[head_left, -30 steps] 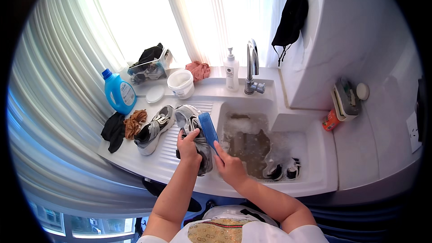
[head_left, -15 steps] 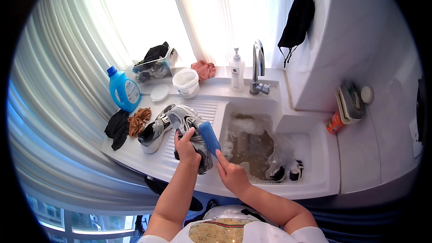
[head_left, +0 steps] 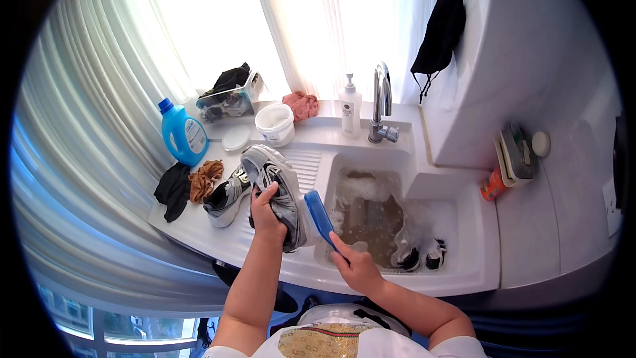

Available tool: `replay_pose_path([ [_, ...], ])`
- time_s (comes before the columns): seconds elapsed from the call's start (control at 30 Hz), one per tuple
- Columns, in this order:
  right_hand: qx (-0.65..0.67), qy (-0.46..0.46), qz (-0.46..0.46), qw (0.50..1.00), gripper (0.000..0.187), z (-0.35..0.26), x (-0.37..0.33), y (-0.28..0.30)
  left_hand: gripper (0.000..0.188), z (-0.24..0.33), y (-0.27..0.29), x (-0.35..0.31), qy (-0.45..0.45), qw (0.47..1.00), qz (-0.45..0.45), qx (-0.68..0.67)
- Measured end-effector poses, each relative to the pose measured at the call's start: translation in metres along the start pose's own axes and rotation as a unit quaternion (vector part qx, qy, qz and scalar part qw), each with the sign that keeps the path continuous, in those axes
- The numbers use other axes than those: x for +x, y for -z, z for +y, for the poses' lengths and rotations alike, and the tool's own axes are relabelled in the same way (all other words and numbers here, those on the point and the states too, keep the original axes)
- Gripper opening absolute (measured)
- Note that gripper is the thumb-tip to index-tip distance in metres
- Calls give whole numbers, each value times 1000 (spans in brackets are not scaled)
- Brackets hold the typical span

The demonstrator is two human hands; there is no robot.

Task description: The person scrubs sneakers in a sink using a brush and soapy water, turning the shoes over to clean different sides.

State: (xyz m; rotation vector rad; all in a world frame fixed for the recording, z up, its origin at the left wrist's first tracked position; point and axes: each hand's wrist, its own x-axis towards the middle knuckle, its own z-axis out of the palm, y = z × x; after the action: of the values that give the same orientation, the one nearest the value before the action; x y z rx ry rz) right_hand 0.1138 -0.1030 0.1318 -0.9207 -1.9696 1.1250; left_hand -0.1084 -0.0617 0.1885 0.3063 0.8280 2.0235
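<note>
- Now the left hand (head_left: 265,207) is closed around the grey sneaker (head_left: 278,189), fingers wrapped over its side, holding it tilted above the draining board (head_left: 306,162) just left of the sink (head_left: 371,215).
- Compared with a second ago, the sneaker has been lifted and turned: its sole and toe now point up toward the window, where earlier it lay lower and flatter under the hand.
- The right hand (head_left: 356,266) is clenched on the handle of the blue brush (head_left: 320,215), whose head lies against the sneaker's right flank; a second ago the brush stood higher and more upright over the shoe, so it has swung down and sideways.
- Judged from that shift, the scrubbing has moved to a different face of the shoe, and the work looks to be in mid-course, not finished.
- A second sneaker (head_left: 226,193) lies on the board just beside the held one, unmoved over the three pictures.
- In the sink, murky soapy water holds a dark pair of shoes (head_left: 419,257) at the front right, likewise unchanged.
- Further back stand a blue detergent bottle (head_left: 182,134), a white tub (head_left: 275,123), a soap pump (head_left: 350,107) and the tap (head_left: 381,103); dark and brown cloths (head_left: 189,184) lie at the board's left end.
</note>
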Motion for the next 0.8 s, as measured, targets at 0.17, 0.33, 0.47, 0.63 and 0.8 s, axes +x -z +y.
replay_pose_path([
  [0.17, -70, 10, -30, 997, 51, 6, -20, 10, 37, 1, 20, 17, 51, 998, 18, -15],
  [0.33, 28, -7, 36, 999, 48, -4, 36, 11, 40, -22, -4, -4, 46, 999, -7, -21],
  [0.47, 1, 9, 21, 1000, 46, 5, 11, 19, 37, -16, 6, 14, 50, 998, 17, -46],
  [0.63, -35, -11, -24, 999, 48, 37, -44, 45, 25, 7, 22, 41, 35, 991, 78, -100],
  [0.8, -100, 67, -2, 993, 48, 15, -35, 48, 29, -10, 27, 45, 3, 994, 83, -69],
])
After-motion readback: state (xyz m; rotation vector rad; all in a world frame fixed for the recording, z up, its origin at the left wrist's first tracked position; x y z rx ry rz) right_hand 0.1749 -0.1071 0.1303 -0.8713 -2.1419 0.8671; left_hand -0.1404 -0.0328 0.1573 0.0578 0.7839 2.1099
